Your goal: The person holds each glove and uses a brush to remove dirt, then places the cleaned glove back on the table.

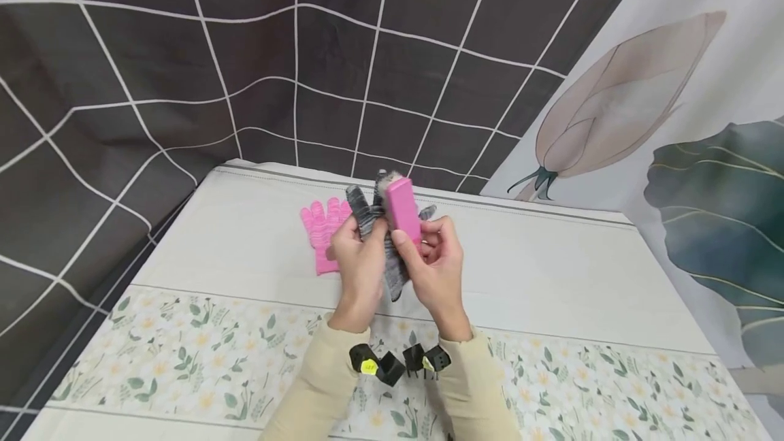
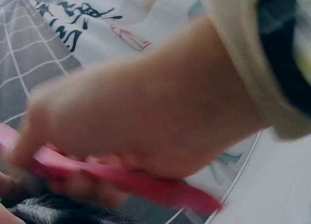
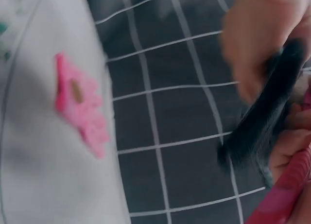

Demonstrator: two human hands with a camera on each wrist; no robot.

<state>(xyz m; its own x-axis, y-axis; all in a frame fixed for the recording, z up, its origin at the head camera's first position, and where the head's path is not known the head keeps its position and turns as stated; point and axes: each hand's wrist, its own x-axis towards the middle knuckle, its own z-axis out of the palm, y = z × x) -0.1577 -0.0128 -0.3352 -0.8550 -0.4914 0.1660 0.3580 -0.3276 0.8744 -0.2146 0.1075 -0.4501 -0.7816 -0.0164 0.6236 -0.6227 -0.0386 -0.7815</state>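
In the head view, my left hand (image 1: 361, 264) pinches a grey knitted glove (image 1: 395, 271), lifted over the table. My right hand (image 1: 439, 264) grips a pink brush (image 1: 403, 206), its pale bristles turned left against the glove. In the left wrist view the brush (image 2: 170, 192) runs beneath the blurred right hand (image 2: 112, 117). The right wrist view has the glove (image 3: 265, 110) dark and blurred, hanging from my left hand (image 3: 262, 34). A pink knitted glove (image 1: 321, 230) lies flat behind my left hand, partly covered by it; a brown patch (image 3: 76, 90) marks it.
Below everything is a table with a white cloth (image 1: 551, 271), which has a floral band (image 1: 202, 352) along the near side. A dark gridded curtain (image 1: 331, 53) hangs behind, and a leaf-printed white curtain (image 1: 625, 107) is on the right.
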